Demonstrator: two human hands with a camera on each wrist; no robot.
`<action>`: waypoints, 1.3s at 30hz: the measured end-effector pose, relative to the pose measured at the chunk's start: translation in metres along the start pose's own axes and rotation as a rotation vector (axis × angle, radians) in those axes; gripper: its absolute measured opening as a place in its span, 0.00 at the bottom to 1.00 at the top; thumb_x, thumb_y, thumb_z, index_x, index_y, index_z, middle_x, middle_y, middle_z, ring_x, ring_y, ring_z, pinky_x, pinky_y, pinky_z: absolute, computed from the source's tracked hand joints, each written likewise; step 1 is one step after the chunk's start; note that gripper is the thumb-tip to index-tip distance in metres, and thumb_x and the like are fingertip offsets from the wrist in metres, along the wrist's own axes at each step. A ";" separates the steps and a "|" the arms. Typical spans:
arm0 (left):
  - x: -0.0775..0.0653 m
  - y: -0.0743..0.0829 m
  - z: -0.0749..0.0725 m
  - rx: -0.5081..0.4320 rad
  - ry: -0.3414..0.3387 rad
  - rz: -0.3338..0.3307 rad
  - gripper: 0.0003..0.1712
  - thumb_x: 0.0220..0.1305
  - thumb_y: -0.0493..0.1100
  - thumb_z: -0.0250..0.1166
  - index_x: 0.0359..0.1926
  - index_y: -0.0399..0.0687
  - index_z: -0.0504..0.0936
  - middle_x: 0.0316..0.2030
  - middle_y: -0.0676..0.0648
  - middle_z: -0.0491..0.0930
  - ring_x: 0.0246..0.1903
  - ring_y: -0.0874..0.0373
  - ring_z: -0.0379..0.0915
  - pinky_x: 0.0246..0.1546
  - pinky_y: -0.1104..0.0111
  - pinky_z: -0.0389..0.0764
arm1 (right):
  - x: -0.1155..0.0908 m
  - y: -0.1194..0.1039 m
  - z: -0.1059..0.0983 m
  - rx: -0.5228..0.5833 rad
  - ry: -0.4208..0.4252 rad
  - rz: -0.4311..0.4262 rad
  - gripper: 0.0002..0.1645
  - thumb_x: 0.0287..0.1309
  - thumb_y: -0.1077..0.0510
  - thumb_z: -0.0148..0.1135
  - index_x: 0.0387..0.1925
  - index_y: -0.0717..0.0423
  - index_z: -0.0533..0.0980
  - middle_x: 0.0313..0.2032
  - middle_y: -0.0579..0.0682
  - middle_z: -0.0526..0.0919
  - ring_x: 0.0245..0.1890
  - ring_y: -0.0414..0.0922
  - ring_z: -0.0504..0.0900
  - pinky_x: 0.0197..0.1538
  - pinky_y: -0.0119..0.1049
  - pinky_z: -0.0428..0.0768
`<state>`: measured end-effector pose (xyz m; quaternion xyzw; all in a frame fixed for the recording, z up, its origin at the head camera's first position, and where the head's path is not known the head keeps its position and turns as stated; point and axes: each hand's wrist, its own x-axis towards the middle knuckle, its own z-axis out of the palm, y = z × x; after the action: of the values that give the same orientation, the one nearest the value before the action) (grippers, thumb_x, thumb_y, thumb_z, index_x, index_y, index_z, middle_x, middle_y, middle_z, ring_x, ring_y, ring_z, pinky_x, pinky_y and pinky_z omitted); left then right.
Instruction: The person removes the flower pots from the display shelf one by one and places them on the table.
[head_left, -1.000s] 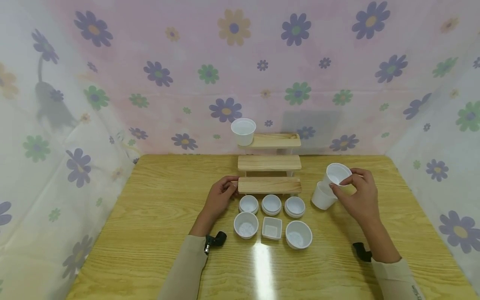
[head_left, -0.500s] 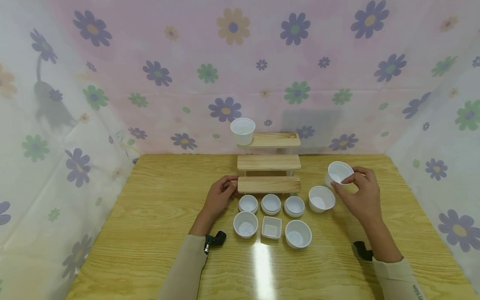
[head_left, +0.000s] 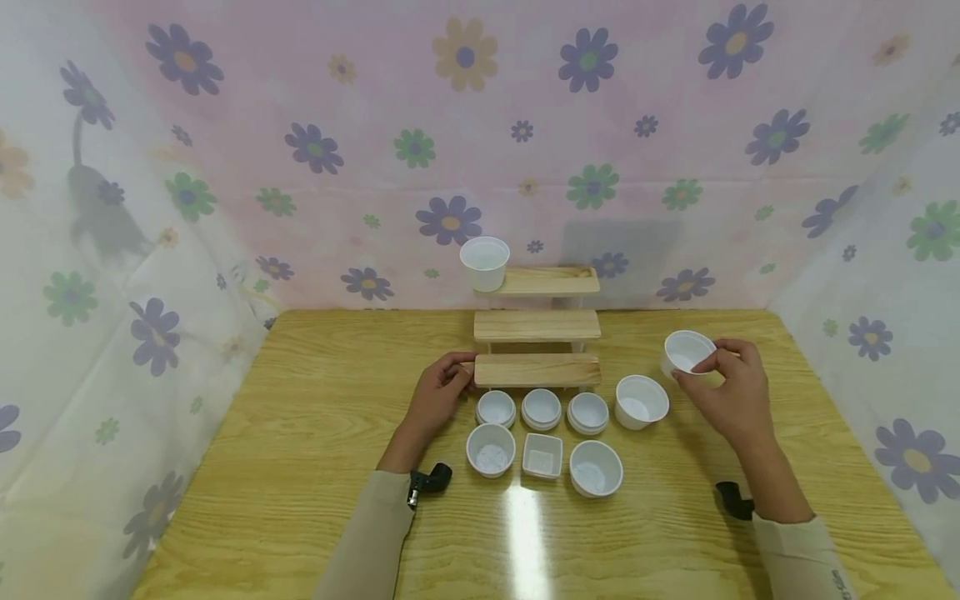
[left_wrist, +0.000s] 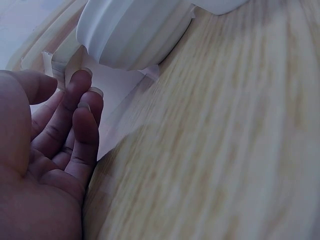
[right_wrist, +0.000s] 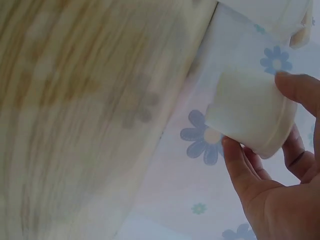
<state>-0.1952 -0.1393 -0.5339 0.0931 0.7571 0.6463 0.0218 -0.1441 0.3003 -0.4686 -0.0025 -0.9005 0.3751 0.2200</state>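
Note:
My right hand [head_left: 731, 392] pinches a white plastic cup [head_left: 686, 350] by its near rim and holds it up over the table's right side. The right wrist view shows that cup [right_wrist: 252, 110] in the air between thumb and fingers. A second white cup [head_left: 640, 408] stands upright just left of it. My left hand [head_left: 438, 392] grips the left end of the lowest step of a three-step wooden display stand [head_left: 537, 370]. In the left wrist view its fingertips [left_wrist: 82, 80] are right at the plank's end [left_wrist: 67, 65].
Another white cup [head_left: 483, 271] stands at the left of the top step. In front of the stand are three small round white bowls [head_left: 542, 410], two larger cups [head_left: 596, 475] and a square dish [head_left: 542, 458]. A flowered cloth [head_left: 525, 150] hangs behind the wood-patterned table [head_left: 315, 467].
The right hand has moved its cup rightward, away from the second cup. That second cup was tilted under it and now stands upright, opening up. The left hand has stayed at the stand.

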 end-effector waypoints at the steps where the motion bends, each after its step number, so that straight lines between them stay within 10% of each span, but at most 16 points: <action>1: 0.000 0.000 0.000 0.001 -0.001 0.000 0.15 0.82 0.43 0.60 0.62 0.49 0.84 0.36 0.41 0.86 0.37 0.50 0.81 0.39 0.66 0.82 | 0.000 0.001 -0.002 -0.013 -0.028 0.010 0.17 0.51 0.63 0.81 0.25 0.65 0.77 0.57 0.68 0.74 0.59 0.66 0.72 0.51 0.55 0.71; 20: -0.001 0.001 -0.002 0.023 0.002 0.017 0.15 0.82 0.42 0.59 0.62 0.50 0.84 0.35 0.41 0.86 0.36 0.51 0.81 0.39 0.67 0.81 | 0.005 0.016 -0.026 -0.217 -0.413 -0.052 0.24 0.53 0.57 0.83 0.20 0.56 0.72 0.50 0.74 0.74 0.50 0.70 0.74 0.45 0.63 0.76; 39: -0.001 0.001 0.000 0.008 -0.002 0.010 0.15 0.82 0.41 0.60 0.62 0.48 0.84 0.35 0.41 0.86 0.36 0.51 0.81 0.38 0.67 0.81 | 0.000 -0.007 -0.048 -0.175 -0.507 -0.071 0.19 0.57 0.54 0.81 0.37 0.60 0.79 0.66 0.78 0.62 0.63 0.77 0.65 0.53 0.71 0.74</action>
<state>-0.1944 -0.1397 -0.5325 0.0976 0.7592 0.6433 0.0187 -0.1242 0.3272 -0.4339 0.1043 -0.9553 0.2767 -0.0008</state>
